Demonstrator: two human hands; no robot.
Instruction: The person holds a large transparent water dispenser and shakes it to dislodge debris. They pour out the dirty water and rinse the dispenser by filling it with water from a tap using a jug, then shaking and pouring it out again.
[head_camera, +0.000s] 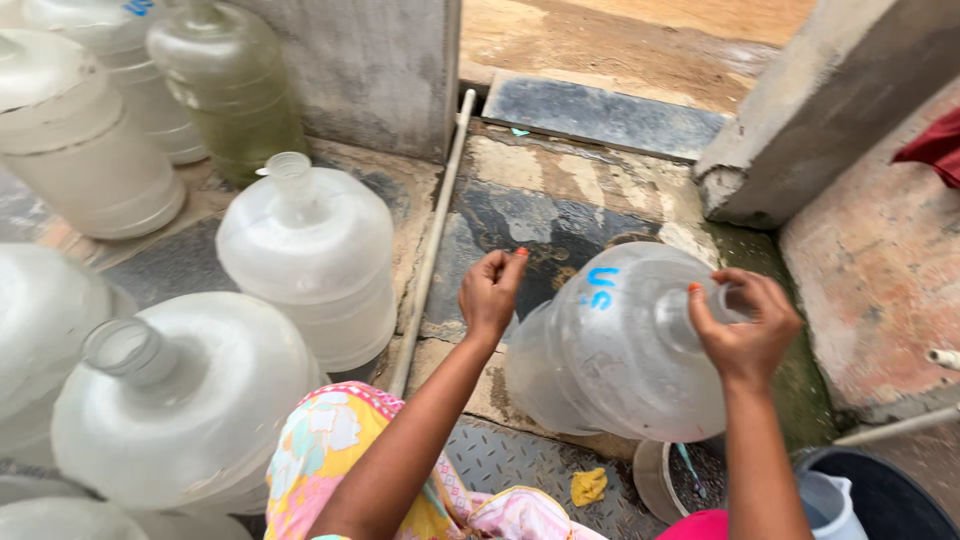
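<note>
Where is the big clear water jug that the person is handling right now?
In the head view, the clear water jug lies tilted at centre right, over the stone floor. The right hand grips its neck; the left hand hovers beside it.

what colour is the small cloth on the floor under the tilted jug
Yellow cloth, on the metal floor plate; head view.

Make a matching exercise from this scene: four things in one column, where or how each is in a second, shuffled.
1. right hand
2. left hand
3. yellow cloth
4. white pipe

A. crumpled on the metal floor plate
B. raised, fingers pinched, holding nothing
C. grips the neck of the tilted clear jug
D. lies along the ground beside the upright jugs

Pairs: 1-C, 2-B, 3-A, 4-D
</note>
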